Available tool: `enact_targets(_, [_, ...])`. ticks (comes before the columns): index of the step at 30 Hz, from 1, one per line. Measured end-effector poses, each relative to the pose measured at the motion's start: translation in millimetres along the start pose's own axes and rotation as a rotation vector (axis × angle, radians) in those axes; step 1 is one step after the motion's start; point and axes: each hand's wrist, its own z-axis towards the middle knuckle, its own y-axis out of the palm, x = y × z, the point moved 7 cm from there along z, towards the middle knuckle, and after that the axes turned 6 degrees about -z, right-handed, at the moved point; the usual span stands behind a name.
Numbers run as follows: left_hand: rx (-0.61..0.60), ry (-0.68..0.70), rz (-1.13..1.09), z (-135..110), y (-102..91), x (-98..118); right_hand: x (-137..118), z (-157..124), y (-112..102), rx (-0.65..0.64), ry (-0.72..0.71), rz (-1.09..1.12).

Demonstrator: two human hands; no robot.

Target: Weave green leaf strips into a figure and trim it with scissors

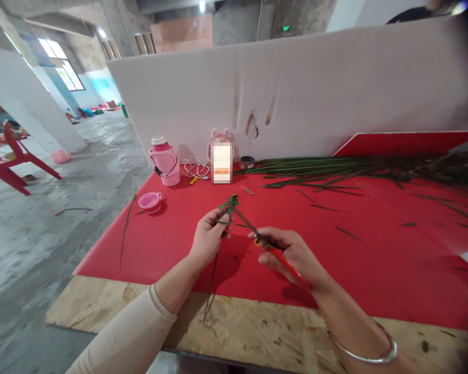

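Observation:
My left hand pinches a small woven green leaf piece whose long strips hang down toward the table edge. My right hand grips red-handled scissors; their dark blades reach up-left to the leaf piece, right at my left fingertips. Both hands hover over the red mat.
A pile of long green leaves lies at the back right. A pink flask, pink cup lid, white cable, pink bottle and small jar stand by the white board. Chipboard table edge runs in front.

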Motion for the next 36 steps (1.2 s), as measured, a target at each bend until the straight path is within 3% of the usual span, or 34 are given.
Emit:
enact_targets(3, [0.028,0.075,0.062,2.3,-3.6,0.7,29.6,0.8,-33.1,0.394,0.17,-0.137])
enact_targets(4, [0.049,0.114,0.107,2.4,-5.6,1.5,41.5,0.2,-40.8,0.444,0.26,-0.27])
enact_targets(5, [0.068,0.149,0.154,2.1,-7.3,1.9,53.3,-0.4,-46.6,0.447,0.36,-0.427])
enact_targets(7, [0.089,0.196,0.243,1.0,-8.9,1.3,71.1,0.6,-49.4,0.326,0.471,-0.682])
enact_targets(10, [0.087,0.213,0.312,-0.8,-8.4,-0.7,75.2,-0.6,-46.7,0.189,0.47,-0.936])
enact_targets(13, [0.083,0.21,0.353,-2.5,-6.9,0.6,54.5,-2.8,-47.2,0.315,0.394,-1.015])
enact_targets(16, [0.079,0.198,0.379,-4.3,-4.8,2.7,35.4,3.4,-36.5,0.399,0.28,-0.633])
enact_targets(20, [0.04,0.197,0.388,-8.1,0.9,1.3,35.0,25.4,15.4,0.099,0.367,0.352])
enact_targets(22, [0.0,0.204,0.4,-11.1,5.5,-0.6,29.1,36.0,29.3,0.072,0.349,0.601])
enact_targets(28, [-0.172,0.22,0.378,-23.1,20.1,2.0,33.4,47.0,28.2,0.214,0.326,0.884])
enact_targets(33, [-0.002,0.358,0.298,-24.7,8.0,18.9,44.0,37.6,33.7,0.235,0.394,0.971])
enact_targets(36, [0.003,0.412,0.376,-22.0,7.2,22.7,44.9,33.6,35.8,0.261,0.394,0.94])
